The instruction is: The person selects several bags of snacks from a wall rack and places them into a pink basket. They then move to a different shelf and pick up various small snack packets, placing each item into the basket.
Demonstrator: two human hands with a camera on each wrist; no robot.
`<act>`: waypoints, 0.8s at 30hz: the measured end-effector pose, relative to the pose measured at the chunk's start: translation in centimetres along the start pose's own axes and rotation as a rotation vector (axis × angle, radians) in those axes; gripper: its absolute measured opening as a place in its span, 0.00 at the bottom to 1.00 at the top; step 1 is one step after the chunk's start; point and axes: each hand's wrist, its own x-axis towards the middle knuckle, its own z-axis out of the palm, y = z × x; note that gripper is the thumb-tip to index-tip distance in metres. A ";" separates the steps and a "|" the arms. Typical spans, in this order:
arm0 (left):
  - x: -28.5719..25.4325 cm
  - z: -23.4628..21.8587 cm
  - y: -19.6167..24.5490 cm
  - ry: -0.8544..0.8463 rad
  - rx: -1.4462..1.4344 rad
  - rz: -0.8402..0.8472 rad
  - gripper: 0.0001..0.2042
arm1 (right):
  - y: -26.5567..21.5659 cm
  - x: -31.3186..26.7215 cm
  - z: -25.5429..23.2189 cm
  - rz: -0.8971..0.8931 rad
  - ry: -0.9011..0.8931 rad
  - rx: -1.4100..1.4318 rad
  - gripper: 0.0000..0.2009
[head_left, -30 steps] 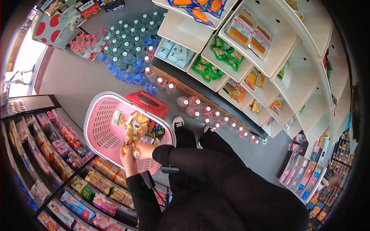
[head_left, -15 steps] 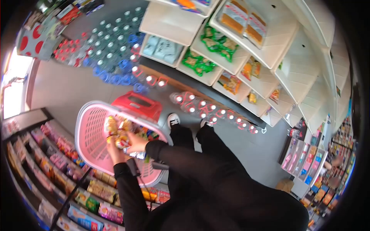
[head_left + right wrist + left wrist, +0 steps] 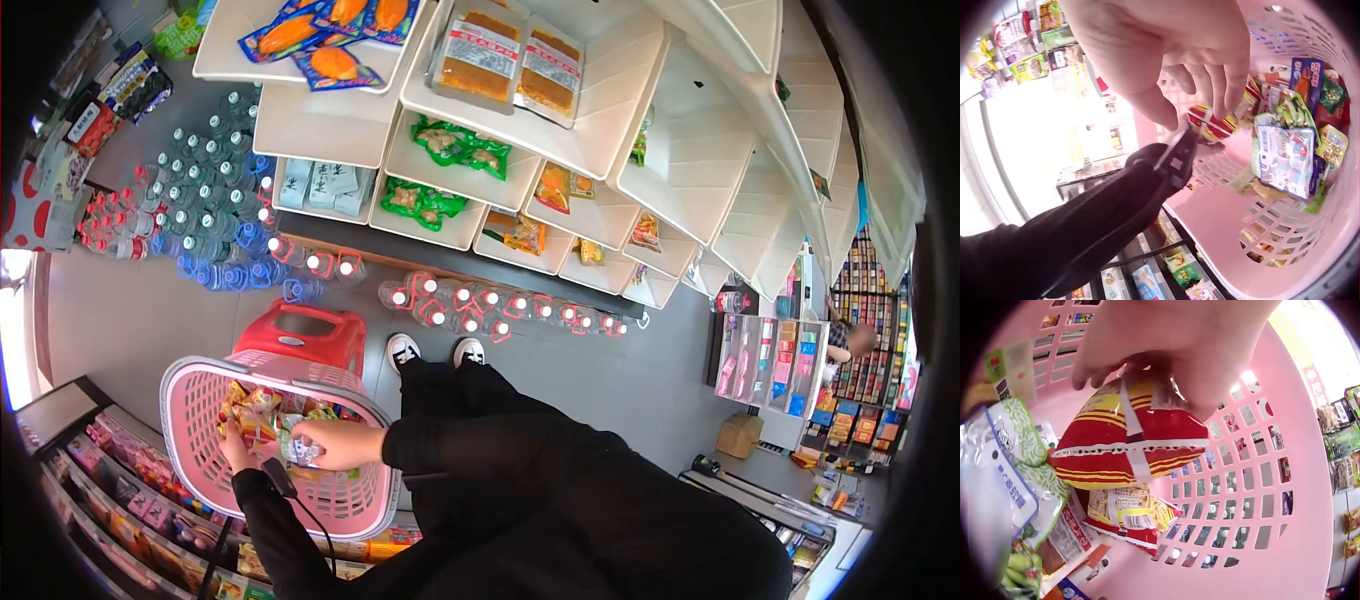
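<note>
A pink basket (image 3: 180, 420) with slotted walls holds several snack packets. In the left wrist view, my left hand (image 3: 1179, 337) grips the top of a red-and-yellow packet (image 3: 1129, 434), above a similar packet (image 3: 1124, 506) at the basket's wall. My left hand (image 3: 237, 447) is at the basket's lower left in the head view. My right hand (image 3: 340, 443) is over the basket. Its fingers hang loosely bent with nothing between them in the right wrist view, where the hand (image 3: 1172, 50) is above the striped packet (image 3: 1211, 123). A white-and-blue packet (image 3: 1288, 161) lies deeper inside.
A red basket (image 3: 305, 335) stands behind the pink one. Bottles (image 3: 465, 300) line the base of white shelf bins (image 3: 330, 125) ahead. Snack racks (image 3: 130, 500) run along the lower left. A person (image 3: 845, 345) is at the far right.
The view has swung right. Both hands held the yellow-and-red packets together; they have moved lower into the basket and apart, and my right hand has let go.
</note>
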 end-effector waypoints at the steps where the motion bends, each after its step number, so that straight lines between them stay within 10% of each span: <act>1: 0.2 -0.4 -0.3 -0.076 0.002 0.098 0.16 | -0.8 -0.9 -1.2 0.017 0.002 0.078 0.22; 4: 3.0 -2.0 -0.7 0.009 0.328 0.359 0.17 | -2.3 -3.4 -5.3 0.014 -0.001 0.170 0.21; 8: -9.6 7.6 8.5 0.047 0.307 0.723 0.15 | -2.7 -6.4 -12.5 -0.003 0.342 0.212 0.19; 12: -20.7 20.8 16.2 -0.534 0.291 0.841 0.12 | -1.4 -7.5 -22.1 -0.082 0.752 -0.142 0.16; 16: -26.2 34.1 18.3 -0.956 -0.006 0.493 0.18 | 0.0 -6.6 -30.5 -0.081 1.123 -0.491 0.14; 20: -26.4 44.0 17.0 -1.012 -0.271 0.028 0.19 | 1.6 -5.3 -35.4 0.215 0.940 -0.963 0.15; 24: -24.7 48.1 17.1 -0.917 -0.110 0.038 0.14 | 2.2 -4.1 -37.0 0.079 1.024 -1.190 0.07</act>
